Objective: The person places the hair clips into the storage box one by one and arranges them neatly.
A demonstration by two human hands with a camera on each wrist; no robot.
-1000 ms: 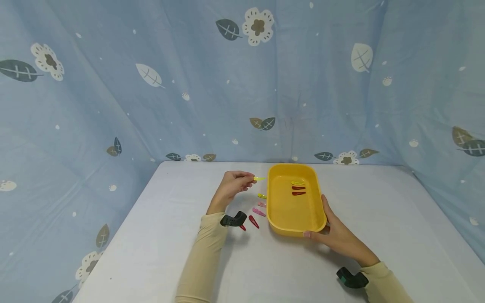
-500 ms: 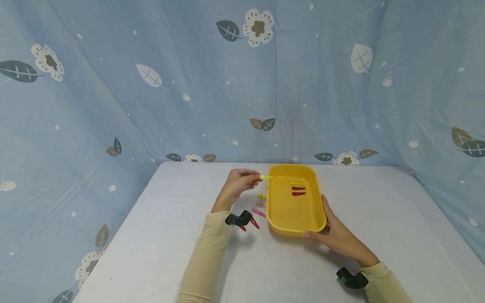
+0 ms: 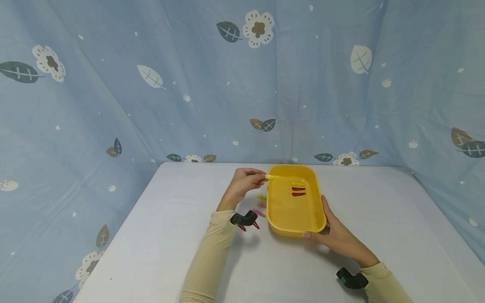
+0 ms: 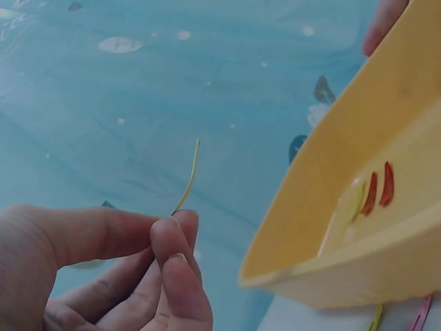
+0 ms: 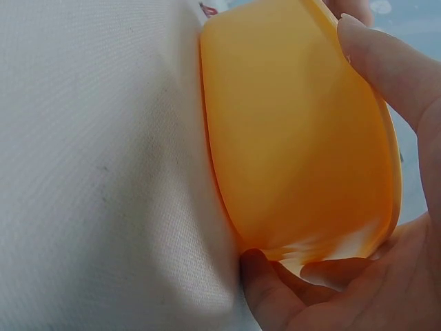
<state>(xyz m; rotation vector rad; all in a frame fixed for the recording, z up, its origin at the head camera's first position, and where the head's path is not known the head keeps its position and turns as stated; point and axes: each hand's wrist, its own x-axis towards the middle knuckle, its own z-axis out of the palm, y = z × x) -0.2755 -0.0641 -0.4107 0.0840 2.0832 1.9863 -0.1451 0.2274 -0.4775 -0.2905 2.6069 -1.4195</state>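
My left hand (image 3: 246, 185) pinches a yellow hair clip (image 3: 272, 176) between thumb and fingertips, just over the left rim of a yellow tray (image 3: 293, 219). In the left wrist view the clip (image 4: 189, 181) shows edge-on, its free end pointing away from the fingers. At the tray's near right corner, my right hand (image 3: 337, 235) grips it; the right wrist view shows the thumb by the rim and fingers around the corner. Inside the tray lie one yellow clip (image 3: 297, 184) and two red clips (image 3: 298, 194), side by side.
Left of the tray, several clips lie on the white table (image 3: 151, 252): a yellow clip (image 3: 262, 196), a light pink clip (image 3: 262, 204), a pink clip (image 3: 259, 212) and red clips (image 3: 256, 225) partly behind the left wrist camera (image 3: 244, 218). A blue patterned curtain (image 3: 212, 105) hangs behind.
My left hand has moved right with the yellow hair clip, from beside the tray to over its left rim. The right hand and the tray have stayed in place.
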